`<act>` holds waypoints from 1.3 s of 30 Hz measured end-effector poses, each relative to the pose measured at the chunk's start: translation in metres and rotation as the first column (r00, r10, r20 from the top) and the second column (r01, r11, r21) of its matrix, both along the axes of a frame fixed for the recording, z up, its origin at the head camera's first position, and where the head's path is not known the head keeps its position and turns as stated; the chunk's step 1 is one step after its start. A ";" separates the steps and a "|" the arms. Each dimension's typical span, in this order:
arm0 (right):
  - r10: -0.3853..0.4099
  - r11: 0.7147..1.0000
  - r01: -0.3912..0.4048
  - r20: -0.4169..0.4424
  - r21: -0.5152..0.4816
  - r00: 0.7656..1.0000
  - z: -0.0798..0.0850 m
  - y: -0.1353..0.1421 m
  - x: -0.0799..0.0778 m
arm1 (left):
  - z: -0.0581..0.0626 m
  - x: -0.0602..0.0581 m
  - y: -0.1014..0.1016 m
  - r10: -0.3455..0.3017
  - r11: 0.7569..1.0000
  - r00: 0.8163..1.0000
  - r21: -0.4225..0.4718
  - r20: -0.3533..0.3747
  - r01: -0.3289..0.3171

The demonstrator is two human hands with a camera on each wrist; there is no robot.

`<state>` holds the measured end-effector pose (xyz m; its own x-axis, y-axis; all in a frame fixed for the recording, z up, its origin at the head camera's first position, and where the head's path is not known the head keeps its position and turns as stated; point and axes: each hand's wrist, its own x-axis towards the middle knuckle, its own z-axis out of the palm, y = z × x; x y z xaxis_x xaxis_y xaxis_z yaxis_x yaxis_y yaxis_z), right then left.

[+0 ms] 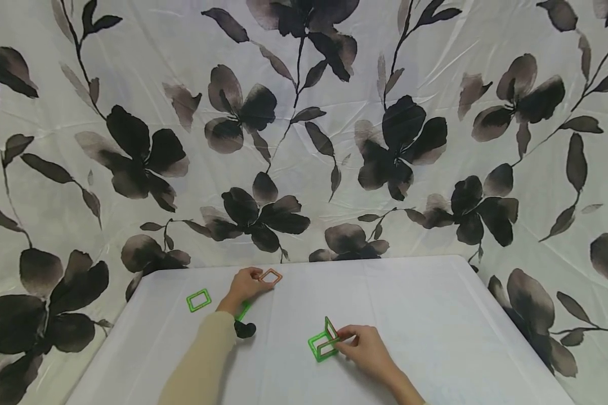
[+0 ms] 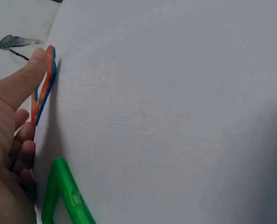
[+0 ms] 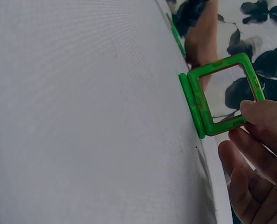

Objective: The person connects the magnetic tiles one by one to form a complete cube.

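Note:
Near the table's far edge, my left hand [image 1: 246,286] pinches an orange square magnetic tile [image 1: 278,275], an open frame. In the left wrist view a blue edge shows along this orange tile [image 2: 48,84]. A green tile [image 1: 244,310] lies by the left wrist, partly covered by it. My right hand [image 1: 367,349] pinches an upright green square magnetic tile [image 3: 200,98] between thumb and fingers. Its lower edge stands at a flat green tile [image 1: 314,350] on the table, seen edge-on in the right wrist view.
Another green square tile [image 1: 199,300] lies flat at the left of the white table [image 1: 410,304]. Behind the table hangs a white cloth [image 1: 324,180] with dark printed flowers. The left sleeve [image 1: 197,360] crosses the table's left front, with a black wrist device [image 1: 245,329] beside it.

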<state>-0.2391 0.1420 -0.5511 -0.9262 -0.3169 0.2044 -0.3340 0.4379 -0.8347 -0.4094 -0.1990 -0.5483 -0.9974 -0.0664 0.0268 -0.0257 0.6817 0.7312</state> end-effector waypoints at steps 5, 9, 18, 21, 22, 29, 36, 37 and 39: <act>0.005 1.000 -0.005 0.019 -0.008 1.000 -0.001 -0.002 0.002 | 0.000 0.006 0.001 0.023 0.996 1.000 -0.084 0.012 -0.022; 0.003 1.000 -0.003 0.034 -0.013 0.999 -0.001 -0.003 0.002 | -0.001 0.005 0.001 0.021 0.996 1.000 -0.085 0.004 -0.021; 0.020 1.000 -0.020 0.047 -0.019 0.999 0.004 -0.002 0.003 | 0.002 0.004 0.002 0.043 0.995 0.995 0.094 -0.091 -0.034; 0.017 1.000 -0.016 0.049 -0.013 0.999 0.006 -0.002 0.003 | 0.002 0.004 0.003 0.073 0.989 0.988 0.135 -0.133 -0.055; 0.015 1.000 -0.015 0.051 -0.013 0.999 0.006 -0.003 0.003 | 0.002 0.005 0.004 0.080 0.988 0.984 0.146 -0.157 -0.057; 0.013 1.000 -0.013 0.061 -0.011 0.998 0.005 -0.003 0.004 | 0.001 0.014 0.015 0.103 0.962 0.953 0.273 -0.284 -0.023; 0.010 1.000 -0.010 0.065 -0.006 0.998 0.002 -0.003 0.002 | 0.005 0.033 0.030 0.129 0.932 0.955 0.361 -0.266 -0.025; 0.011 1.000 -0.010 0.067 -0.003 0.998 0.002 -0.004 0.002 | 0.005 0.037 0.032 0.137 0.929 0.956 0.369 -0.259 -0.033; 0.012 1.000 -0.012 0.072 0.000 0.997 0.002 -0.005 0.002 | 0.006 0.045 0.035 0.146 0.923 0.955 0.384 -0.257 -0.038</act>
<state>-0.2374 0.1373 -0.5494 -0.9346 -0.3283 0.1372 -0.2783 0.4342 -0.8568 -0.3646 -0.1639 -0.5427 -0.9425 -0.2166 0.2546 0.1640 0.3639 0.9169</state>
